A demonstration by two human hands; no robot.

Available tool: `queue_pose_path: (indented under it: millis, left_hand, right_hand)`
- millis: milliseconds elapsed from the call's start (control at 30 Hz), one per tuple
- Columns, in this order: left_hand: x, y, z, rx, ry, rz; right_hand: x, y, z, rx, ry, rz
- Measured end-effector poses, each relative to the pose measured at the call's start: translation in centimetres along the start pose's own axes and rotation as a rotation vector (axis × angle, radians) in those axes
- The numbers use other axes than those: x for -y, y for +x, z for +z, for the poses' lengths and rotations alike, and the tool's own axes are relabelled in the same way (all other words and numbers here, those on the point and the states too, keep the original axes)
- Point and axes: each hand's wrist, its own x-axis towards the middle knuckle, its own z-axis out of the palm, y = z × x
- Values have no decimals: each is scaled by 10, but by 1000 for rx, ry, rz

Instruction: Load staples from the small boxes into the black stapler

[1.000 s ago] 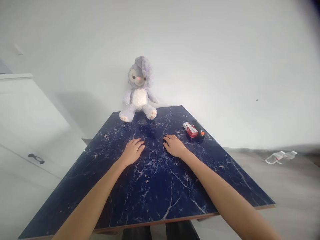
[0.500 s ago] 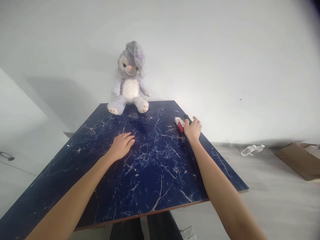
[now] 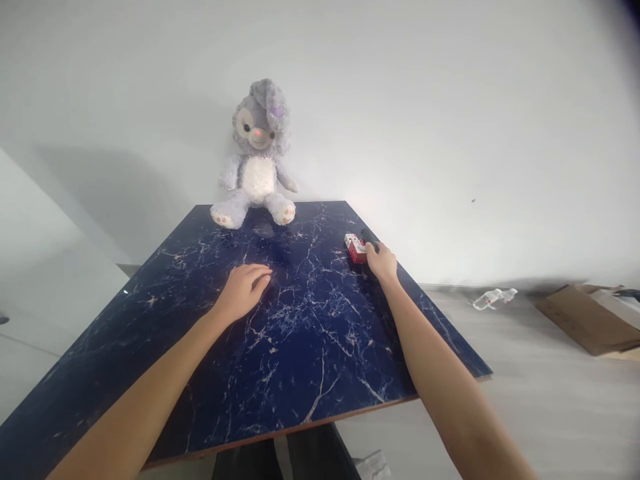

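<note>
My right hand (image 3: 383, 261) is closed around a black rod-like object (image 3: 369, 237) near the table's right edge. Its rounded end sticks out beyond my fingers; the rest is covered by the hand, so its kind does not show. Just left of that hand lies a small red-and-white box (image 3: 355, 247), close against my fingers. My left hand (image 3: 244, 291) rests over the left middle of the dark blue marbled table (image 3: 300, 347), palm down, fingers stretched and slightly curved, holding nothing.
A grey-and-white plush rabbit (image 3: 259, 180) sits at the table's back edge against the wall (image 3: 400, 100). On the floor to the right are clear plastic bottles (image 3: 493, 299) and an open cardboard box (image 3: 583, 320). A white packet (image 3: 373, 465) lies below the front edge.
My right hand's fingers have closed around the black object, where they were raised and spread before. My left hand's fingers have drawn closer together. The view has shifted slightly.
</note>
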Motion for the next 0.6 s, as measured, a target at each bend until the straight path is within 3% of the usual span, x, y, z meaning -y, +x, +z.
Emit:
queue_pose_path:
  millis: [300,600]
  left_hand:
    - [-9,-3,-3,29,-37,-17]
    - [-9,-5,2,39,-36,20]
  right_hand:
    - [5,-4,-1,-98,28,-6]
    - [-2,4,4,49,81,-59]
